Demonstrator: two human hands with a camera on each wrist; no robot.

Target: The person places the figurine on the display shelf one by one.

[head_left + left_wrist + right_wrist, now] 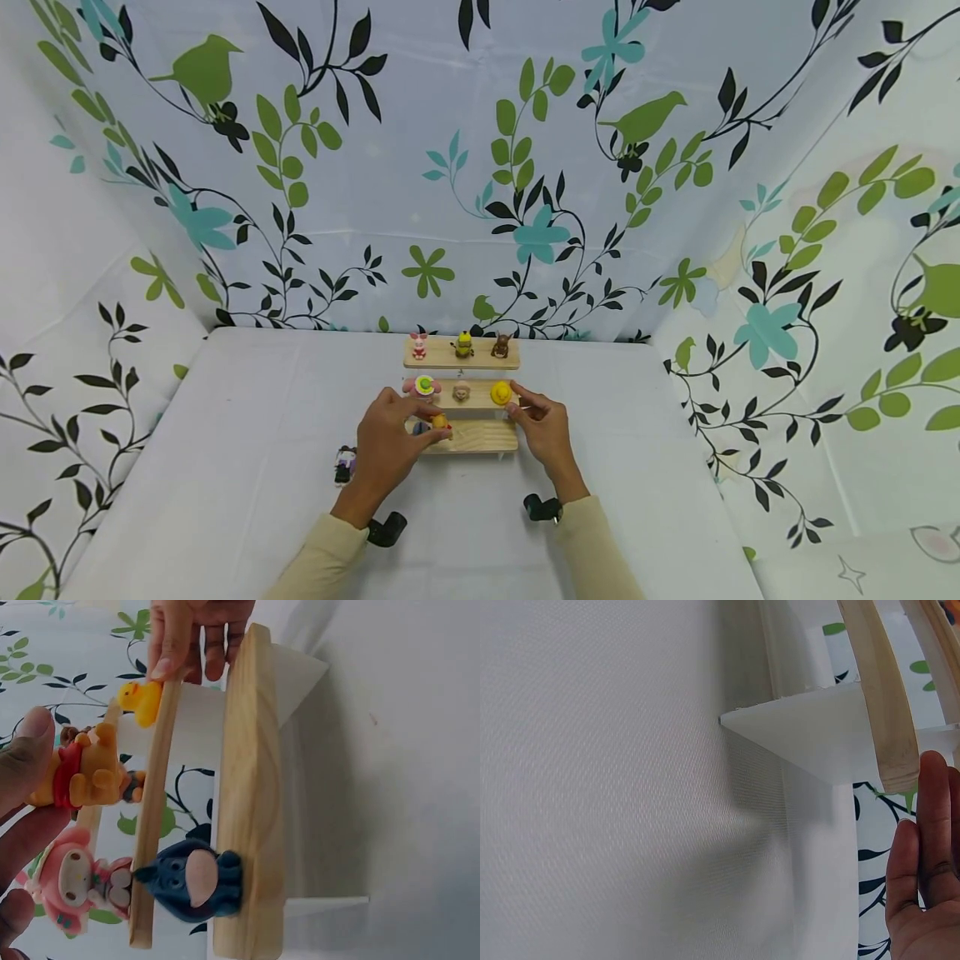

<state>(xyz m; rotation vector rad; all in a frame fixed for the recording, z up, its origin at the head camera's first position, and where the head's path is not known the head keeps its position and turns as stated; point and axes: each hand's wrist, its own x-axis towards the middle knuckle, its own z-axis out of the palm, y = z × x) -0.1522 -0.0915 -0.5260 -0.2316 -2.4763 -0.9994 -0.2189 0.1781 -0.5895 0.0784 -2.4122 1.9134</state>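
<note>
My left hand pinches a yellow bear figurine with a red shirt, tipped sideways in the left wrist view. It is held over the lowest tier of a wooden stepped shelf. On that tier's left end sits a blue donkey figurine. My right hand holds the right end of the middle tier with thumb and forefinger, next to a yellow duck; the other fingers look fairly straight. A pink-hooded figurine stands at the middle tier's left, and a small brownish figurine at its centre.
The top tier bears a pink figurine, a yellow-green one and a brown one. A dark-and-white figurine lies on the white table, left of my left hand. Patterned cloth hangs behind.
</note>
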